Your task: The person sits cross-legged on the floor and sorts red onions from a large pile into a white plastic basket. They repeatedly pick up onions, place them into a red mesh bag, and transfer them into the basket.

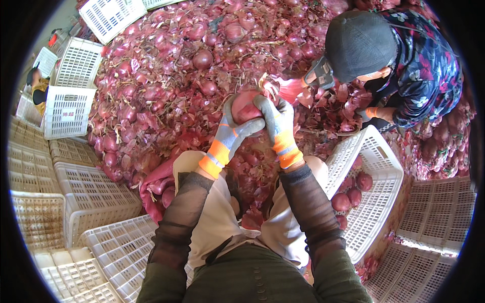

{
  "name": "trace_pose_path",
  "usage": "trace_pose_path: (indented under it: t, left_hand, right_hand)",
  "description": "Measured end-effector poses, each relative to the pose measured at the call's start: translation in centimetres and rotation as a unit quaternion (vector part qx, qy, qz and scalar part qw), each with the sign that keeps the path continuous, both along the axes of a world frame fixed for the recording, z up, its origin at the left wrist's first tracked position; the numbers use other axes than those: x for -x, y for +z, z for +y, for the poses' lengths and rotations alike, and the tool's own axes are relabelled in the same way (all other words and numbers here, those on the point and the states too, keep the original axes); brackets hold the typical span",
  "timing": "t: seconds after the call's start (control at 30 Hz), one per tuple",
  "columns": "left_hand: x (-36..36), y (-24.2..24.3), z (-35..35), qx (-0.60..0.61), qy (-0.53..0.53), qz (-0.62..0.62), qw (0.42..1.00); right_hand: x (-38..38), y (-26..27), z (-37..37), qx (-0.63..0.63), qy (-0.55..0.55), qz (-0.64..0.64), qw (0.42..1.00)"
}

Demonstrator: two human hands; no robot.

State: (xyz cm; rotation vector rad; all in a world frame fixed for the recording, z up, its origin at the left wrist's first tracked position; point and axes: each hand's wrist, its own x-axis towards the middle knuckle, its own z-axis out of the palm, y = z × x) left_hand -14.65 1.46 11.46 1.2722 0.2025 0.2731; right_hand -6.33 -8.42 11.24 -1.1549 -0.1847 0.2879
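Observation:
A large red onion (245, 104) is held up in front of me above my knees. My left hand (235, 131), in a grey-coated knit glove with an orange cuff, cups it from below and from the left. My right hand (279, 123), gloved alike, has its fingers curled against the onion's right side. What lies inside the right fingers is partly hidden. Dry stalk ends and loose papery skin (290, 89) show just beyond the right fingertips. To my right, a white plastic crate (373, 197) stands tilted and holds several cleaned red onions (341, 202).
A broad heap of red onions and skins (170, 75) fills the floor ahead. A co-worker in a dark cap (360, 43) bends close at the right. Stacked plastic crates (98, 197) line the left; more crates (435, 212) stand right. A red mesh sack (153, 185) lies by my left knee.

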Motion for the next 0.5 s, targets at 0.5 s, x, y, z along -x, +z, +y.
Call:
trace_pose_path:
  t: [0.5]
  left_hand:
    - [-0.7, -2.3, 3.2, 0.104, 0.18, -0.022, 0.978]
  right_hand:
    - [-5.1, -1.6, -7.2, 0.435, 0.185, -0.264, 0.841]
